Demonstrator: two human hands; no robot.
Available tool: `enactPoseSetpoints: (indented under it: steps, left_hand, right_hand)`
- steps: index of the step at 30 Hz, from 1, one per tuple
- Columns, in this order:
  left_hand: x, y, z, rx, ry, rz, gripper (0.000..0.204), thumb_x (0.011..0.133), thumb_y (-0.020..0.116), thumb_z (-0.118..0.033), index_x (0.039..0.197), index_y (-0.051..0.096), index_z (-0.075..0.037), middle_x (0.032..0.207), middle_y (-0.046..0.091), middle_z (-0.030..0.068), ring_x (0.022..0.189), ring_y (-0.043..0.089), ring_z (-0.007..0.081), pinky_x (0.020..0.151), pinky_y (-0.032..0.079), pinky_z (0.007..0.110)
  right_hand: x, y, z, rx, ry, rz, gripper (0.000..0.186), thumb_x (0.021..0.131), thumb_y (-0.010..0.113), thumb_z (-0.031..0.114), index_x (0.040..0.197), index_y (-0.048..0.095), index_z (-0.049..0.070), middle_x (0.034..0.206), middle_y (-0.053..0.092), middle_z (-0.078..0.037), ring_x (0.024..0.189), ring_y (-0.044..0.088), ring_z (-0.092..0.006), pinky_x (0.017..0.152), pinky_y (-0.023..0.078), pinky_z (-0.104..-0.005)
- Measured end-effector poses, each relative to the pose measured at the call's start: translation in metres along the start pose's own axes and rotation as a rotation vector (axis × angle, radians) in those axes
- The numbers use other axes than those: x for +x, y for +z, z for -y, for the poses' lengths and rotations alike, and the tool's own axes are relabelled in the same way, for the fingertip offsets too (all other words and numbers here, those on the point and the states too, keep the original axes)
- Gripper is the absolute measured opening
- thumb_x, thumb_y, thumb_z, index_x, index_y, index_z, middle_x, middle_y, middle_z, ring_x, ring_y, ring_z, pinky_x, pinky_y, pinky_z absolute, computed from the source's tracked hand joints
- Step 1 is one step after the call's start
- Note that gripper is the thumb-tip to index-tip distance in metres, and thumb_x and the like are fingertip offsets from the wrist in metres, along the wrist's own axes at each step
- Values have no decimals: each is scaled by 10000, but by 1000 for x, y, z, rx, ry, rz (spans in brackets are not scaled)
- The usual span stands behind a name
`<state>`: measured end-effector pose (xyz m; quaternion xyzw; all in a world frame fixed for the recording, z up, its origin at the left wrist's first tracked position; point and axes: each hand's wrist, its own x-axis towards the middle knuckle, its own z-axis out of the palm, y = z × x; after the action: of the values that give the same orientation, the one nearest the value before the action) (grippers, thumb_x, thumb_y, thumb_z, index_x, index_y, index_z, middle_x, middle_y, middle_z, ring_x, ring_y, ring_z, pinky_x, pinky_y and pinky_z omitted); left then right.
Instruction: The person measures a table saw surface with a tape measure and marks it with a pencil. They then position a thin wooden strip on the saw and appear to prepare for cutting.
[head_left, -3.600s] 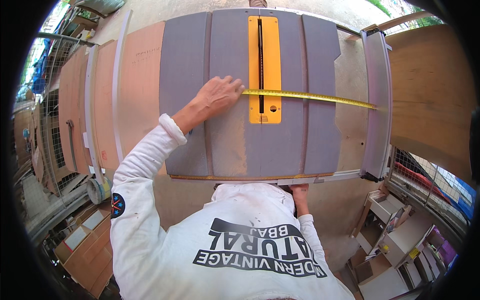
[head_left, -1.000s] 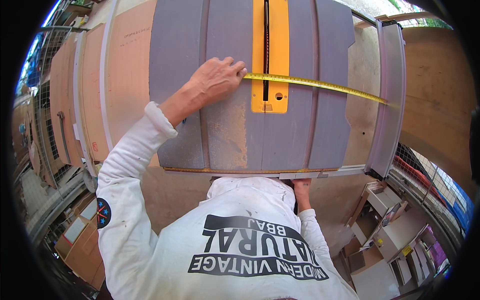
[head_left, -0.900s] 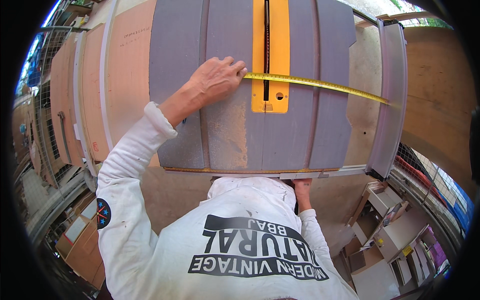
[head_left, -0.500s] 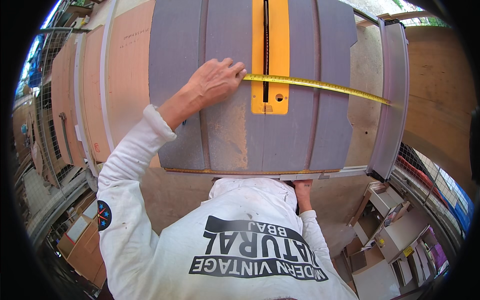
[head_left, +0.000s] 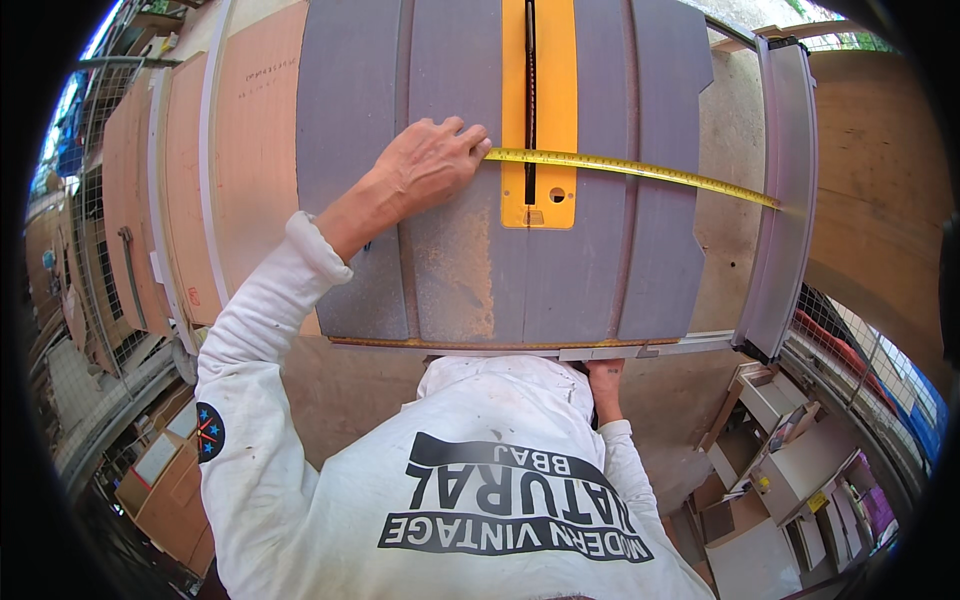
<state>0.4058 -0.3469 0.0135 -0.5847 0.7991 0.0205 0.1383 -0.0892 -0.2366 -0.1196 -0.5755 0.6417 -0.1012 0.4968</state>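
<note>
My left hand, fingers curled, grips the near end of a yellow tape measure over the grey saw table. The tape's blade stretches rightward across the yellow throat plate and its dark saw blade slot to the silver rip fence, where its far end lies. Below the table's front rail, at the right of my body, is my right hand; its fingers are hidden under the rail.
Pink plywood panels extend left of the table, crossed by light straight strips. A brown board lies right of the fence. Wire mesh borders both sides. Wooden boxes and drawers are piled low right, more boards low left.
Since the earliest frame the view has shifted, putting the table higher in the picture. My left hand and the stretched tape stay almost in place on the table, steady over the last second.
</note>
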Motion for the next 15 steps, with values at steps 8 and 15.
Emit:
enactPoseSetpoints:
  steps: [8,15]
  left_hand:
    - [-1,-2,0,5,-2,-2,359,980,599,-123,1331,622,-53,1077,603,50,946,618,159,748,543,277]
    - [0,-2,0,17,4,12,355,991,583,-121,1338,616,-51,1064,599,47,948,617,159,727,540,271]
  right_hand:
    - [2,0,-9,-38,-24,24,391,722,770,104,1074,672,-35,1073,713,-196,1029,657,-404,943,496,-461]
    - [2,4,-14,14,-62,-19,352,718,749,78,1042,671,-36,1012,713,-189,976,664,-401,907,510,-449]
